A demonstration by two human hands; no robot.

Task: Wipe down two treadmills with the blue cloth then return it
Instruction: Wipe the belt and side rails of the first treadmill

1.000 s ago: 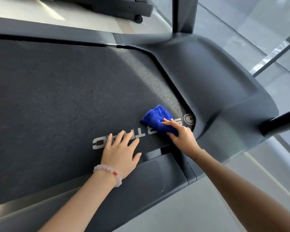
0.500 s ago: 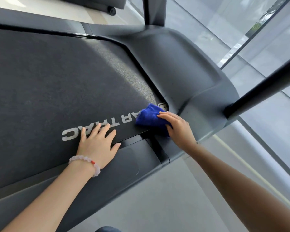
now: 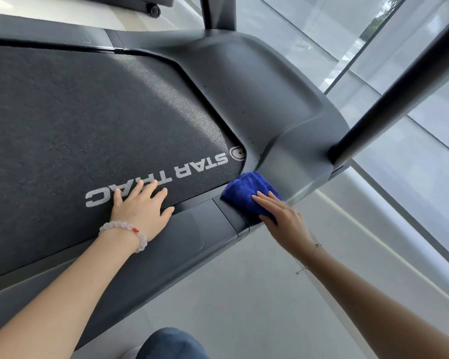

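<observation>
Bunched blue cloth point(image 3: 244, 195), on dark grey treadmill point(image 3: 244, 104) frame, beside belt point(image 3: 88, 112) corner; belt lettered STAR TRAC

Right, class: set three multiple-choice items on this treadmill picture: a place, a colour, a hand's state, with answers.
1. Where is the cloth? A on the treadmill frame at the belt's corner; B mid-belt; C on the floor.
2. The cloth's colour? A white; B red; C blue.
3. The left hand? A grips a post; B lies flat on the belt, fingers straight; C holds the cloth.
Answers: 1 A, it sits on the frame under the right hand; 2 C, it is plainly blue; 3 B, its palm rests by the white lettering.
</observation>
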